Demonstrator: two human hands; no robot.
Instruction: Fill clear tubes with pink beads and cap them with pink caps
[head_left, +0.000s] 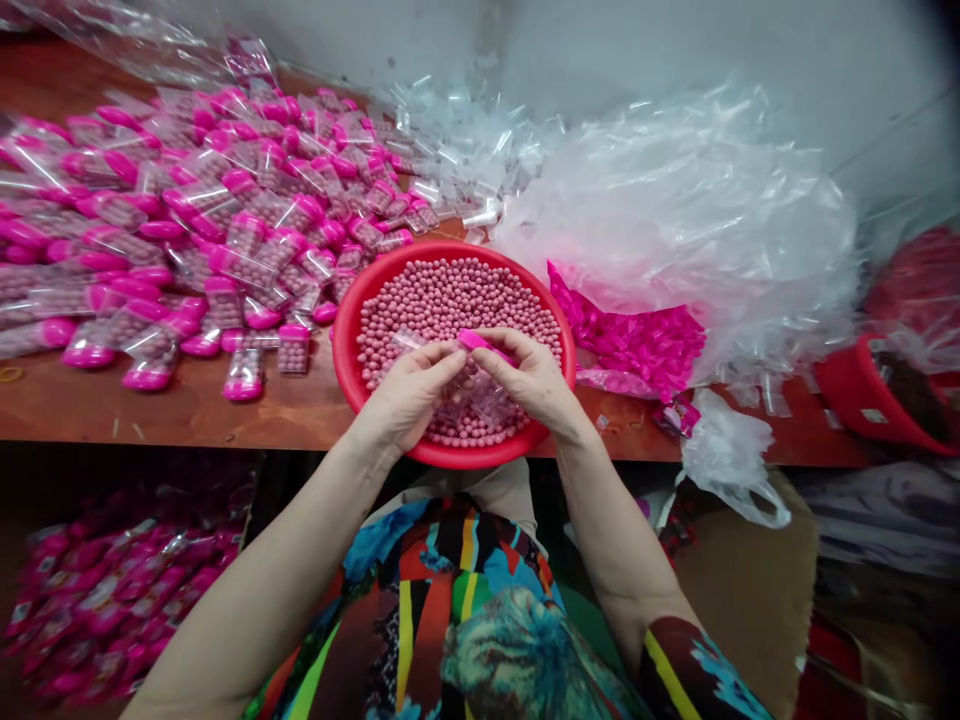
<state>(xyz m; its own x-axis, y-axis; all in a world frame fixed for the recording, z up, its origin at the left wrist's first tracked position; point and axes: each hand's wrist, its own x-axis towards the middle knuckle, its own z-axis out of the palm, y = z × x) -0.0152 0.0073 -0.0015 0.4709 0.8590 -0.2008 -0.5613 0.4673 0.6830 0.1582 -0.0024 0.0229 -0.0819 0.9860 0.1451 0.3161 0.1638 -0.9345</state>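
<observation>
Both my hands meet over a red basin [343, 345] filled with small round pink candies or beads [457, 290]. My right hand [534, 382] pinches a bright pink cap [472, 340] between thumb and fingers. Close beside the cap, my left hand [409, 395] is closed, thumb against fingers; what lies in its grip is mostly hidden. Clear plastic containers [491, 402] rest on the pink balls below my hands, and another clear piece [409, 340] shows behind my left fingers.
Left of the basin spreads a heap of filled, pink-capped containers [247, 230]. Clear empties [480, 150] and a large clear bag [690, 210] lie behind. Loose pink caps [637, 340] sit at right, near a white plastic bag [727, 455] and red bucket [862, 395]. Pink packets [112, 600] fill the space below.
</observation>
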